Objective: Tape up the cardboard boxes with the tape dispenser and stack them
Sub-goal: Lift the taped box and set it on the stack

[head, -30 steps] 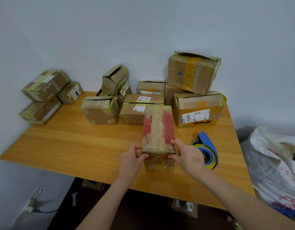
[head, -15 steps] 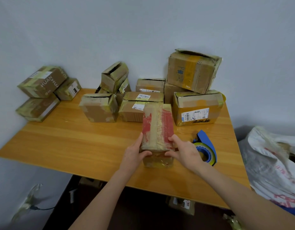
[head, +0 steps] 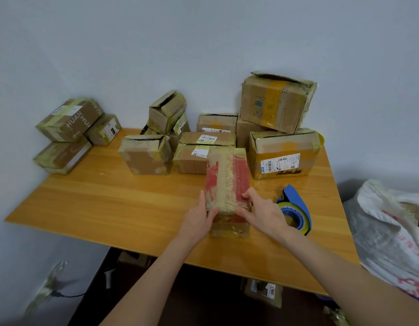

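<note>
Firmly, hands (head: 198, 217) (head: 262, 214) grip red box (head: 227, 175), bare tabletop (head: 109, 203) left

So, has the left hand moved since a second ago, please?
Yes: the left hand has slid a little along the left side of the red-printed box, toward the wall, while the box stays beside the tape dispenser.

Only two hands and two forearms of the person are in view. Left hand (head: 199, 217) and right hand (head: 262, 215): bare, slim fingers, nails too small to make out. Left forearm (head: 152, 278) comes in from the near edge, left of centre, bare all the way to the frame edge. Right forearm (head: 345, 274) comes in from the near right corner, also bare to the edge. It looks thicker close to the lens because of wide-angle stretch. Upper arms and clothing are out of frame.
</note>
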